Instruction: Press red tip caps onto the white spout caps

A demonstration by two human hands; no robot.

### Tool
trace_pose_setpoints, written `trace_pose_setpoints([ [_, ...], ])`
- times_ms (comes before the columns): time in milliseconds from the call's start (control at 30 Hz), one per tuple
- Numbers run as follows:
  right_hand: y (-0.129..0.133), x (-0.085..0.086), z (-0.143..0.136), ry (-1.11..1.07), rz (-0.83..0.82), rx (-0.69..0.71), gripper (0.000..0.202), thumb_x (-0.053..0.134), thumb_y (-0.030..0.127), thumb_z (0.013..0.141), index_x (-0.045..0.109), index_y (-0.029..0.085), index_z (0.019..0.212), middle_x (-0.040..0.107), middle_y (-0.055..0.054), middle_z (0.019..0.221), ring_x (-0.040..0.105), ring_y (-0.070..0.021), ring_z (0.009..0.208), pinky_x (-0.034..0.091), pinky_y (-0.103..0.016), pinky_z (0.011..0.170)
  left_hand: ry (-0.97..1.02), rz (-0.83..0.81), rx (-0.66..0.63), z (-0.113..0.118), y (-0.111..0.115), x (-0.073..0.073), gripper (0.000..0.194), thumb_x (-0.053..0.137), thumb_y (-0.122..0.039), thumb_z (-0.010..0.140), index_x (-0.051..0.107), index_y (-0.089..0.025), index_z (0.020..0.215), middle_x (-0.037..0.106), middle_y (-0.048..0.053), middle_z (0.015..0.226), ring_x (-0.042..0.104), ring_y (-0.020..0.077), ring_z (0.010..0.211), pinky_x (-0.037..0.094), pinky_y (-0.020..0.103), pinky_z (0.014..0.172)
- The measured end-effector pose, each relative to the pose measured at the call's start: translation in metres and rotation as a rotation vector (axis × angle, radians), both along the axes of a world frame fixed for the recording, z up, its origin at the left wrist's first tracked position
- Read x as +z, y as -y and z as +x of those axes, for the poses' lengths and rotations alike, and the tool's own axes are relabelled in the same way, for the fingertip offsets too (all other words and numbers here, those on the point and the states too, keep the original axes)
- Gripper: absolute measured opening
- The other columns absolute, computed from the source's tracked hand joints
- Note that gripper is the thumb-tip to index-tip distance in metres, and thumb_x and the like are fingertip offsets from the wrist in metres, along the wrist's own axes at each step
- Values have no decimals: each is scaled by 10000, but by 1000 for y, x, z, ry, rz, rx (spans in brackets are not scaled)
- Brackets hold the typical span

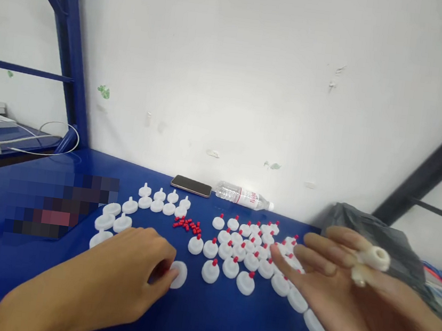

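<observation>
My left hand [128, 267] is closed, its thumb and fingers pinching the edge of a white round plastic cap [179, 275] tilted just above or on the table. My right hand [352, 278] is raised with its palm turned up and fingers stretched apart. A white tube-like piece [373, 258] with a round end sits on or between its fingers; I cannot tell which. Between the hands lie small red tips [187, 225] in a loose pile. Many white nozzle caps with red tips [233, 266] stand on the right, partly behind my right hand. Bare-nozzle white caps [157, 203] stand on the left.
A phone [191, 185] and a clear water bottle [243, 196] lie at the back of the blue table [201, 324], against the wall. A dark plastic bag [359, 220] is at the right. Blue metal posts [70, 34] rise at the left; a blurred patch covers something below them.
</observation>
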State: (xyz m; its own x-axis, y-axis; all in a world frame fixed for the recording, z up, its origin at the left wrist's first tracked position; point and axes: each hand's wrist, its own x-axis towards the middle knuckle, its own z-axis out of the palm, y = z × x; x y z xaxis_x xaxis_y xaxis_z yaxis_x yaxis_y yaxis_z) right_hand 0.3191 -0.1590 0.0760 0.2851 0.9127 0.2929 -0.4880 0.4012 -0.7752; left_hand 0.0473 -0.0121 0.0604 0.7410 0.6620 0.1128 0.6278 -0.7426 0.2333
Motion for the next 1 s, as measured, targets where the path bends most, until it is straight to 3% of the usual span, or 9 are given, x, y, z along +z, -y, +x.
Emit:
trace_pose_setpoints([
  [100,-9,13,-20,26,-12,47,274,853,282,748,705,313,977,665,-1,825,663,-220,799,544,-580,1044,-38,-4,6,5,3,-7,396,456,-383,997,609,-251,656,704,48,731,644,255,698,329,342,630],
  [333,-11,17,-27,195,-39,-24,259,858,373,744,650,284,869,643,-9,768,622,-220,716,495,-615,1057,65,52,6,15,-6,-17,390,530,-464,1001,653,-245,703,724,36,731,652,237,640,320,336,602],
  [500,-15,14,-33,96,-54,66,273,861,332,721,625,276,848,606,8,730,591,-196,685,495,-565,1066,376,0,-85,21,7,-4,185,608,-447,991,700,-307,1071,755,-23,909,669,171,700,460,290,649],
  [600,-17,13,-38,79,-64,130,286,856,332,720,621,272,870,598,11,745,583,-191,690,473,-570,1086,603,-114,-201,28,22,0,345,739,-487,909,667,-364,1223,764,-43,1039,666,117,658,516,241,606],
  [667,-18,12,-41,89,-73,169,284,851,346,723,623,272,876,592,9,752,581,-194,698,461,-579,1090,728,-181,-274,33,30,1,346,787,-437,881,683,-369,1205,765,-52,1050,659,90,632,488,200,507],
  [800,-20,12,-47,98,-82,277,276,854,365,712,640,263,852,552,9,742,561,-182,683,492,-567,1034,847,-236,-287,38,35,2,61,728,-330,937,764,-328,986,762,-56,850,652,90,621,437,189,463],
  [1000,-18,8,-49,102,-72,395,238,854,309,695,645,257,797,535,28,706,540,-149,650,547,-466,931,820,-511,-200,32,37,-1,210,671,-427,966,761,-277,850,732,-36,784,652,113,641,483,238,588],
])
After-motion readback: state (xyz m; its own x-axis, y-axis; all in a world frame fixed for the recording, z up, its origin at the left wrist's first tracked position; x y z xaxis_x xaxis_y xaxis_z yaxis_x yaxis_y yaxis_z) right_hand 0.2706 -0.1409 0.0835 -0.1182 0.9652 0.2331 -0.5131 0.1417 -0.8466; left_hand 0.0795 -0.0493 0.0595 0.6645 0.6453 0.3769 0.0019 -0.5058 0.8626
